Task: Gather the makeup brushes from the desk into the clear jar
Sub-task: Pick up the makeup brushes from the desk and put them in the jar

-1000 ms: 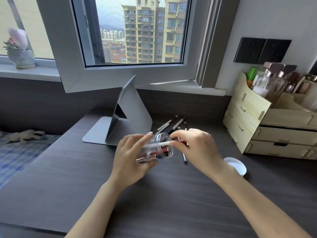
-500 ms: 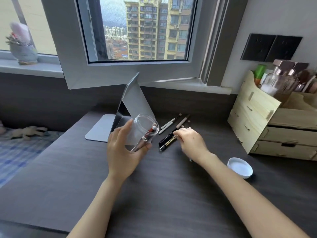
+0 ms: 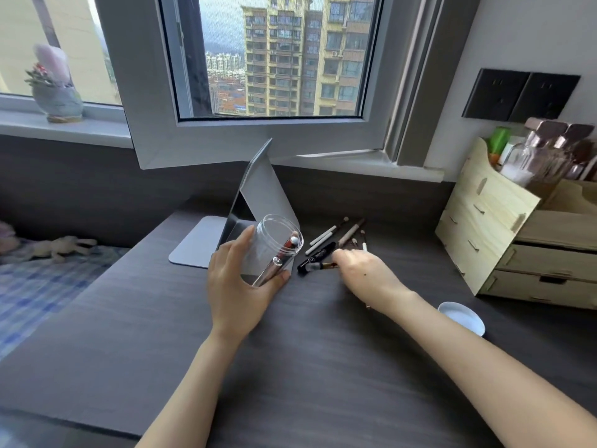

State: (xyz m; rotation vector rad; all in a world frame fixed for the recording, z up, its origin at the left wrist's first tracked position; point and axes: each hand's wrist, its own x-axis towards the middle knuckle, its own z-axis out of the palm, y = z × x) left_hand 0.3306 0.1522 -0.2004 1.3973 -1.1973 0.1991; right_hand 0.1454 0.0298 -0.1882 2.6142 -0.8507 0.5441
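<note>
My left hand grips the clear jar from the side and holds it tilted above the desk, mouth facing up and right. Inside it lie a red-and-silver stick and a slim brush. Right of the jar, several makeup brushes and pencils lie scattered on the dark desk, with a black tube among them. My right hand is down on this pile. Its fingertips are curled on a brown-handled brush that lies flat on the desk. The palm hides part of the pile.
A folding mirror stands just behind the jar. At the right stands a wooden drawer organizer with bottles on top. A white lid lies by my right forearm. The open window sash overhangs the desk's back edge.
My right hand left the jar's mouth after putting a white stick in, and dropped to the pile. My left hand raised the jar and tilted its mouth upward.
</note>
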